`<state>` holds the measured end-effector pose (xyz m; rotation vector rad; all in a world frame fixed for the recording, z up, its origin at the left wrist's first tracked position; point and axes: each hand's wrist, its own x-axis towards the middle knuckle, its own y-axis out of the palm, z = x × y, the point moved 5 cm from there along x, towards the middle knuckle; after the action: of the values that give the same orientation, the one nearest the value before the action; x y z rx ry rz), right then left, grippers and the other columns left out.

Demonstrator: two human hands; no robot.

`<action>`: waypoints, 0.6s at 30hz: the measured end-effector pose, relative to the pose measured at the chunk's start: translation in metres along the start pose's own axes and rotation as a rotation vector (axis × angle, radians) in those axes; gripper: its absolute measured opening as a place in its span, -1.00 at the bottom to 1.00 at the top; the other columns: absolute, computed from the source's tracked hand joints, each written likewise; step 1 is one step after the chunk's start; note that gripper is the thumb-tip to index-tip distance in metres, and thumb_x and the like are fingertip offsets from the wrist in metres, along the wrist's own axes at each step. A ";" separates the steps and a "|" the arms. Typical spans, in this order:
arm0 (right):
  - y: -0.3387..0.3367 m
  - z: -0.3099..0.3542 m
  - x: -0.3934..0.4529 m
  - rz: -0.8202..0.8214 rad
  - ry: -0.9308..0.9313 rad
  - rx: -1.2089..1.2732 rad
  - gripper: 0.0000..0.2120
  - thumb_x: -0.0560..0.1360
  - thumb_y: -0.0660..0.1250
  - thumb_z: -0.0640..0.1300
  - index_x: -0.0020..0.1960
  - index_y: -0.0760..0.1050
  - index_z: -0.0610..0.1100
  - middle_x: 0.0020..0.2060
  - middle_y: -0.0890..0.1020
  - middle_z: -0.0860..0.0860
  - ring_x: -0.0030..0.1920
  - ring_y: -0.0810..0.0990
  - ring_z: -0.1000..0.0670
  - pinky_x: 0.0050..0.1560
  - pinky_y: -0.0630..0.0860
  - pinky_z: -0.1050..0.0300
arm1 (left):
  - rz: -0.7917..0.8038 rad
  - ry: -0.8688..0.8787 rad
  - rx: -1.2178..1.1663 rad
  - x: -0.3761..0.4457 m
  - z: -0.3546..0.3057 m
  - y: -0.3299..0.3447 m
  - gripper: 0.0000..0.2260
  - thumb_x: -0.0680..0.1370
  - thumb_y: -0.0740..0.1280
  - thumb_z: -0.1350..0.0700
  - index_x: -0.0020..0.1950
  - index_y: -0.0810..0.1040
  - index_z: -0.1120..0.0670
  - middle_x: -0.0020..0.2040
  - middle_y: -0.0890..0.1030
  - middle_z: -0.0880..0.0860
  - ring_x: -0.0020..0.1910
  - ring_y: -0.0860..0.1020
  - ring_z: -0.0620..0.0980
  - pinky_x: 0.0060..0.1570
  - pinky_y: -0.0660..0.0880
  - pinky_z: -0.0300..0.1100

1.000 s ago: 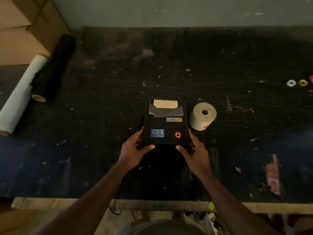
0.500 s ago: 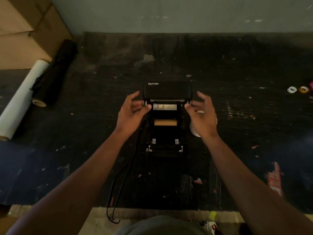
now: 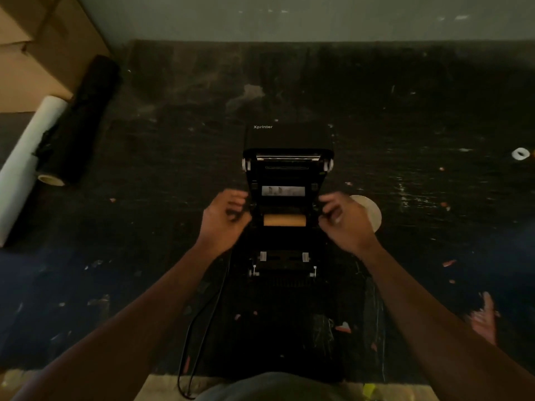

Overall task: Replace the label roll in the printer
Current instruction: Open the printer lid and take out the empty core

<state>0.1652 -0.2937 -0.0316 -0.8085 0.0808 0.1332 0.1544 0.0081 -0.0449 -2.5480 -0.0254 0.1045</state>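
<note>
A black label printer (image 3: 286, 256) lies on the dark table with its lid (image 3: 288, 146) swung up and back. Inside its bay sits a bare brown cardboard core (image 3: 284, 220). My left hand (image 3: 224, 219) is at the bay's left side and my right hand (image 3: 346, 219) at its right side, both with curled fingers at the ends of the core; whether they touch the holders is unclear. A fresh white label roll (image 3: 369, 211) stands just right of the printer, partly hidden behind my right hand.
A white roll (image 3: 26, 157) and a black roll (image 3: 79, 123) lie at the far left beside cardboard boxes (image 3: 34, 47). A small white tape ring (image 3: 520, 153) is at the right edge. The printer's cable (image 3: 202, 322) runs off the front edge. A wall backs the table.
The printer's lid was closed a second ago; it has been lifted fully open. Both hands have dropped from the lid's edges to the sides of the roll bay.
</note>
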 end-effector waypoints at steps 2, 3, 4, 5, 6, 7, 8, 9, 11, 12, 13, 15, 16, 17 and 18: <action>0.017 -0.005 -0.004 0.110 -0.081 -0.154 -0.51 0.47 0.54 -0.12 0.36 0.52 0.00 0.02 0.57 0.08 0.05 0.57 0.06 -0.02 0.49 0.24 | 0.101 0.070 0.141 -0.006 0.008 0.014 -0.53 0.47 0.53 0.10 0.35 0.54 -0.14 0.16 0.58 -0.09 0.01 0.62 -0.22 0.05 0.67 -0.17; 0.022 -0.006 -0.003 0.122 -0.101 -0.195 -0.49 0.47 0.54 -0.09 0.39 0.51 0.00 0.02 0.55 0.09 0.06 0.55 0.06 0.01 0.50 0.19 | 0.141 0.090 0.193 -0.007 0.010 0.020 -0.49 0.47 0.54 0.07 0.40 0.53 -0.12 0.19 0.54 -0.07 0.00 0.60 -0.20 0.04 0.65 -0.19; 0.025 -0.006 -0.001 0.123 -0.112 -0.217 -0.48 0.48 0.53 -0.06 0.40 0.51 -0.01 0.02 0.55 0.08 0.06 0.53 0.07 0.03 0.51 0.15 | 0.166 0.099 0.227 -0.006 0.012 0.024 -0.47 0.48 0.54 0.04 0.44 0.52 -0.10 0.21 0.50 -0.07 -0.02 0.59 -0.18 0.04 0.62 -0.21; 0.028 -0.005 0.002 0.120 -0.116 -0.229 -0.50 0.49 0.53 -0.05 0.40 0.53 -0.02 0.03 0.56 0.05 0.05 0.52 0.08 0.02 0.50 0.13 | 0.179 0.102 0.248 -0.004 0.012 0.027 -0.47 0.49 0.54 0.04 0.44 0.53 -0.10 0.21 0.47 -0.08 -0.04 0.58 -0.16 0.04 0.59 -0.22; 0.029 -0.004 0.005 0.117 -0.120 -0.235 -0.55 0.50 0.52 -0.05 0.36 0.55 -0.05 0.03 0.56 0.04 0.04 0.51 0.07 0.00 0.47 0.14 | 0.182 0.106 0.258 -0.003 0.012 0.030 -0.51 0.50 0.55 0.04 0.42 0.56 -0.08 0.20 0.45 -0.08 -0.04 0.57 -0.13 0.04 0.58 -0.22; 0.030 -0.003 0.007 0.119 -0.124 -0.240 -0.61 0.51 0.51 -0.06 0.31 0.59 -0.06 0.01 0.55 0.04 0.03 0.51 0.05 -0.03 0.43 0.14 | 0.180 0.113 0.259 -0.001 0.011 0.031 -0.56 0.51 0.55 0.06 0.38 0.60 -0.06 0.20 0.45 -0.07 -0.03 0.58 -0.10 0.05 0.58 -0.19; 0.030 -0.003 0.009 0.124 -0.130 -0.241 -0.67 0.51 0.51 -0.07 0.25 0.61 -0.08 -0.01 0.51 0.06 0.03 0.53 0.02 -0.04 0.40 0.14 | 0.177 0.119 0.250 0.001 0.009 0.032 -0.60 0.51 0.55 0.08 0.34 0.63 -0.04 0.20 0.46 -0.06 0.01 0.58 -0.06 0.09 0.59 -0.14; 0.030 -0.003 0.010 0.125 -0.138 -0.229 -0.70 0.51 0.52 -0.08 0.22 0.62 -0.08 -0.03 0.49 0.08 0.03 0.54 -0.01 -0.04 0.39 0.14 | 0.174 0.121 0.236 0.003 0.007 0.032 -0.63 0.51 0.55 0.10 0.31 0.65 -0.02 0.20 0.48 -0.05 0.05 0.59 -0.04 0.13 0.59 -0.10; 0.024 -0.003 0.011 0.117 -0.149 -0.142 -0.72 0.50 0.53 -0.10 0.19 0.63 -0.06 -0.03 0.51 0.11 0.02 0.57 0.01 -0.03 0.45 0.15 | 0.160 0.121 0.168 0.005 0.003 0.027 -0.67 0.52 0.54 0.13 0.28 0.66 -0.03 0.19 0.54 -0.03 0.16 0.60 0.01 0.20 0.59 -0.04; 0.018 -0.002 0.010 0.114 -0.139 -0.055 -0.73 0.51 0.53 -0.10 0.19 0.63 -0.01 -0.03 0.54 0.15 0.01 0.59 0.07 0.00 0.48 0.20 | 0.158 0.109 0.099 0.005 0.000 0.024 -0.69 0.54 0.52 0.14 0.27 0.66 -0.06 0.18 0.59 -0.06 0.20 0.61 0.00 0.22 0.59 -0.04; 0.011 -0.001 0.009 0.111 -0.114 0.052 -0.75 0.52 0.52 -0.08 0.17 0.62 0.07 -0.04 0.58 0.23 0.02 0.61 0.16 0.01 0.50 0.28 | 0.163 0.079 0.004 0.005 -0.005 0.020 -0.71 0.56 0.50 0.14 0.25 0.65 -0.10 0.16 0.64 -0.10 0.21 0.64 -0.04 0.24 0.60 -0.07; -0.003 0.001 0.004 0.111 -0.032 0.279 -0.82 0.54 0.49 -0.04 0.09 0.62 0.20 -0.04 0.69 0.29 0.05 0.65 0.27 0.02 0.51 0.40 | 0.188 -0.019 -0.253 0.000 -0.019 0.015 -0.76 0.60 0.46 0.11 0.23 0.66 -0.12 0.11 0.74 -0.10 0.18 0.68 -0.12 0.21 0.62 -0.16; -0.009 0.002 -0.001 0.106 0.018 0.407 -0.84 0.55 0.48 -0.04 0.09 0.64 0.19 -0.02 0.72 0.28 0.07 0.67 0.24 0.07 0.55 0.35 | 0.189 -0.069 -0.382 -0.005 -0.028 0.014 -0.78 0.61 0.44 0.10 0.24 0.68 -0.10 0.11 0.75 -0.08 0.17 0.69 -0.11 0.17 0.63 -0.19; -0.012 0.001 -0.009 0.103 0.071 0.547 -0.85 0.56 0.47 -0.05 0.11 0.67 0.13 -0.01 0.75 0.20 0.07 0.71 0.16 0.11 0.60 0.24 | 0.185 -0.121 -0.497 -0.013 -0.037 0.017 -0.80 0.62 0.43 0.10 0.23 0.69 -0.08 0.12 0.75 -0.06 0.16 0.71 -0.07 0.13 0.64 -0.18; -0.014 0.000 -0.019 0.101 0.121 0.663 -0.85 0.56 0.47 -0.07 0.13 0.69 0.07 0.00 0.76 0.12 0.06 0.73 0.09 0.12 0.64 0.14 | 0.172 -0.174 -0.586 -0.023 -0.044 0.021 -0.81 0.63 0.42 0.10 0.23 0.69 -0.07 0.12 0.76 -0.02 0.15 0.72 -0.02 0.10 0.66 -0.15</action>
<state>0.1484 -0.3048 -0.0191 -0.1491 0.2652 0.1408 0.1354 -0.0350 -0.0183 -3.1140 0.1117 0.4441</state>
